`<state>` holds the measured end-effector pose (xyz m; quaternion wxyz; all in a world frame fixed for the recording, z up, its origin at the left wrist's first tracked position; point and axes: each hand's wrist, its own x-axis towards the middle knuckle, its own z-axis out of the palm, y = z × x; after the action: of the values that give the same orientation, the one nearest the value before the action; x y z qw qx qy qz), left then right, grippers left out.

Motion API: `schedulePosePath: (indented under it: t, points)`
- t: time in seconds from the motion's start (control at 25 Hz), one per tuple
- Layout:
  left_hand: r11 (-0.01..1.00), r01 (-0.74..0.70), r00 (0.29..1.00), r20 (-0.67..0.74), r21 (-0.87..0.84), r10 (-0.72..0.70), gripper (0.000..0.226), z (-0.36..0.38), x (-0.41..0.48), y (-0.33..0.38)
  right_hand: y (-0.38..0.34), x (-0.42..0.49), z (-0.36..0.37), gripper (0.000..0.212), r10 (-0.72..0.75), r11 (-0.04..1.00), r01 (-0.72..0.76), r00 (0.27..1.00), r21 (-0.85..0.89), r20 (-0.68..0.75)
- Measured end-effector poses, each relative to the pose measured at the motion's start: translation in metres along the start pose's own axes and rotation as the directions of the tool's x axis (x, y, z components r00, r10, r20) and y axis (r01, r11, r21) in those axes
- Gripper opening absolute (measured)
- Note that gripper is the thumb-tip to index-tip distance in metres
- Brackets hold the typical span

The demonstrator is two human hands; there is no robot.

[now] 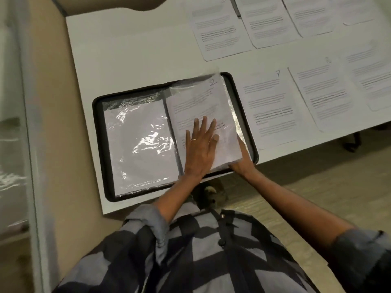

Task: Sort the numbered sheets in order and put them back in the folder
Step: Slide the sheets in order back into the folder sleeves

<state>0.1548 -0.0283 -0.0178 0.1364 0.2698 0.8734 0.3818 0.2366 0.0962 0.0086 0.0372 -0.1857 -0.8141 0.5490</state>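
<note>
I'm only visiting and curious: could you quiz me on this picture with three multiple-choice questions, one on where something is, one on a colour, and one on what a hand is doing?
1. Where does the sheet marked 7 lie? A on the floor; B on the table, right of the folder; C on a chair.
2. What colour is the folder's rim? A red; B yellow; C black.
3. How is the left hand? A flat, fingers straight, on the sheet marked 2; B in a fist; C off the table.
Answers: 1 B, it lies beside the folder. 2 C, the border is black. 3 A, the palm lies on the page.
</note>
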Motion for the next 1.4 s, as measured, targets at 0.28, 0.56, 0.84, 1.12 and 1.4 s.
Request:
schedulePosePath:
  t: [0.28,0.56,0.84,1.12,1.4]
  points:
    - [0.804,0.22,0.957,-0.038,-0.553,-0.289,0.094,-0.08,-0.042,0.071,-0.049,0.008,0.044,0.066,-0.276,0.95,0.304,0.926,-0.076,0.259]
    - [0.875,0.264,0.88,-0.27,-0.407,-0.391,0.075,-0.161,-0.079,0.04,-0.08,0.002,0.099,0.067,-0.35,0.873,0.459,0.825,-0.166,0.443]
    - [0.935,0.351,0.811,-0.481,-0.056,-0.333,0.055,-0.168,-0.119,-0.052,-0.056,0.019,0.141,0.074,-0.165,0.698,0.473,0.837,-0.538,0.522]
    - [0.881,0.466,0.827,-0.39,0.075,-0.404,0.062,-0.156,-0.133,-0.122,-0.03,0.021,0.162,0.077,-0.038,0.595,0.531,0.769,-0.604,0.639]
    - [0.899,0.343,0.938,-0.153,0.272,-0.312,0.051,-0.122,-0.136,-0.161,-0.025,0.014,0.173,0.08,-0.009,0.572,0.476,0.818,-0.668,0.575]
